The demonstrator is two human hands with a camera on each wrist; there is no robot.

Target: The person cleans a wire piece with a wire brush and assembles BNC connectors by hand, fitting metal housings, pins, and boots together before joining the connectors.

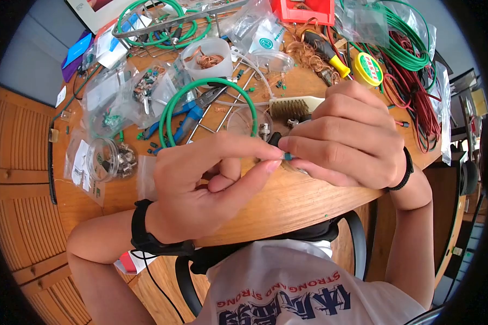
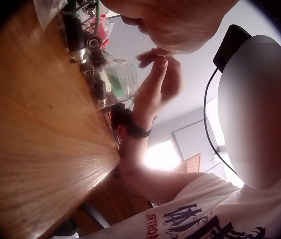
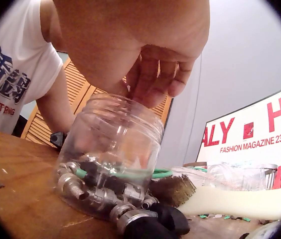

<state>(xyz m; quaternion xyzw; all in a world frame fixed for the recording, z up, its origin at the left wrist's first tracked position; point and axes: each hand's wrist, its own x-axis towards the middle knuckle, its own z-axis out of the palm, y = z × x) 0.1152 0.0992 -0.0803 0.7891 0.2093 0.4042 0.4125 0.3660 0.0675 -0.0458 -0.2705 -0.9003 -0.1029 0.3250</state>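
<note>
In the head view a tiny teal-green piece (image 1: 288, 156) shows between the fingertips of both hands. My left hand (image 1: 200, 181) pinches one end of it with thumb and index finger. My right hand (image 1: 350, 138) holds the other end, fingers curled over and hiding most of it; its exact kind I cannot tell. Below the hands stands a clear jar (image 3: 108, 144) with several metal connectors (image 3: 103, 196) in it. Black-booted connectors (image 3: 153, 221) lie beside the jar. A brush (image 1: 290, 107) with a pale handle lies just beyond the right hand.
Behind the left hand lie a green cable loop (image 1: 171, 111) and blue-handled pliers (image 1: 188, 119). Farther back are a white tub (image 1: 209, 67) of copper strands, a yellow-handled screwdriver (image 1: 339, 66) and a paste tin (image 1: 368, 69). A connector-filled jar (image 1: 101, 160) lies at left, red cables (image 1: 417, 114) at right.
</note>
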